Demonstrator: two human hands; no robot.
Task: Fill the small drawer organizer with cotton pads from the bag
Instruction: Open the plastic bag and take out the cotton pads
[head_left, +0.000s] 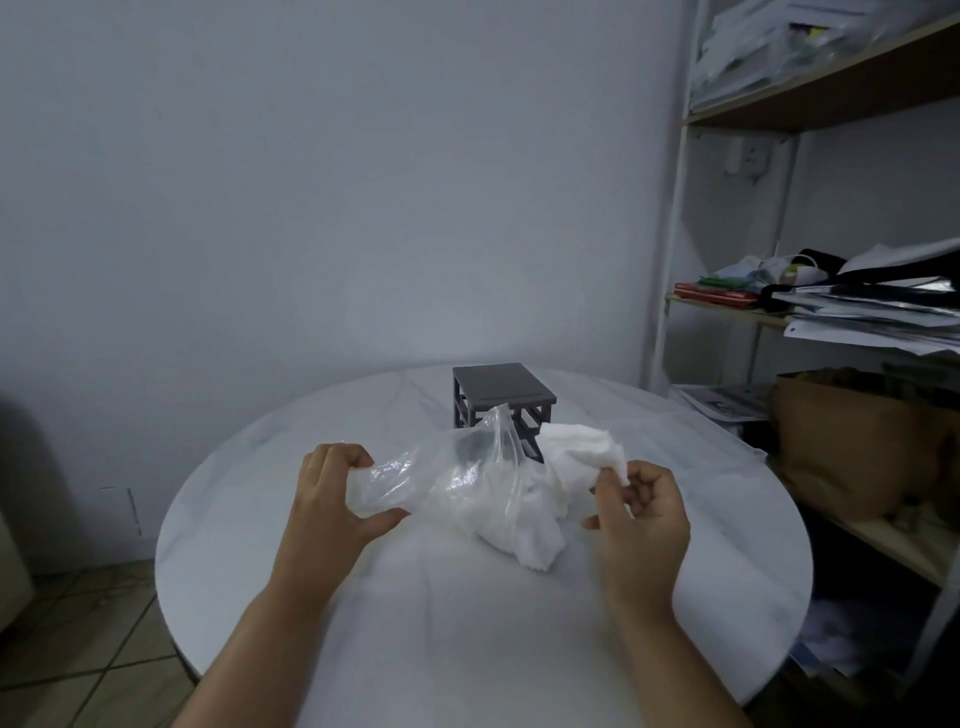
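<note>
**Both hands on the bag, organizer waiting behind**

A clear plastic bag (441, 480) lies near the middle of a round white worktop (467, 634). Inside it the cotton pads (535, 525) show as one soft white mass; single pads cannot be told apart. Most of the heap sits in the bag's lower right part and rests on the worktop. A further clump rises toward 1 o'clock of the bag.

The left hand (332, 499) is at 9 o'clock of the bag. It grips the loose, empty end of the plastic, fingers curled over the top and thumb closing from underneath. The film is stretched out between this hand and the heap, and a peak of it stands up at the bag's 12 o'clock.

The right hand (644, 514) is at 3 o'clock of the bag. Its thumb and fingertips pinch a tuft of the white material at the edge of the upper clump. Whether plastic lies between the fingers and the cotton cannot be told.

The small dark grey drawer organizer (501, 395) stands just behind the bag, at 12 o'clock on the worktop near its far edge. Its flat top faces up and its lower front is partly hidden by the plastic. No drawer can be made out clearly.

At 3 o'clock, off the worktop, a shelf unit (670, 249) carries stacked papers (872, 317), with a brown paper sack (852, 441) lower down.
</note>
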